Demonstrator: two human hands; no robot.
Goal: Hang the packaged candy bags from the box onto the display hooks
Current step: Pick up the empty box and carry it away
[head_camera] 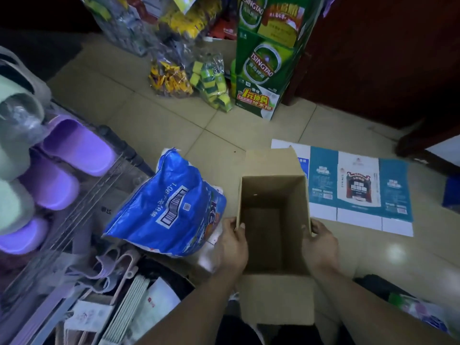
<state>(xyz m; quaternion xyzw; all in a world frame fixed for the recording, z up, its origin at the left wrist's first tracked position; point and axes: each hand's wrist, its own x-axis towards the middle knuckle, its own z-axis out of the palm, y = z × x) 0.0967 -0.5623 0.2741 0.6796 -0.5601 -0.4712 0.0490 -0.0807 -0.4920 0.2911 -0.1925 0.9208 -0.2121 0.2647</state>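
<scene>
Left hand (pixel 232 245): your fingers curl over the box (pixel 273 295) wall
Right hand (pixel 321 242): grips opposite wall
Box: mouth up; long axis runs away from you

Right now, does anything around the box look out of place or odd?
Yes. The cardboard box, gripped at its sides by the left hand and right hand, looks empty: no candy bags show inside. A flattened printed carton lies on the floor beside it, and a blue bag leans askew against the shelf.
</scene>
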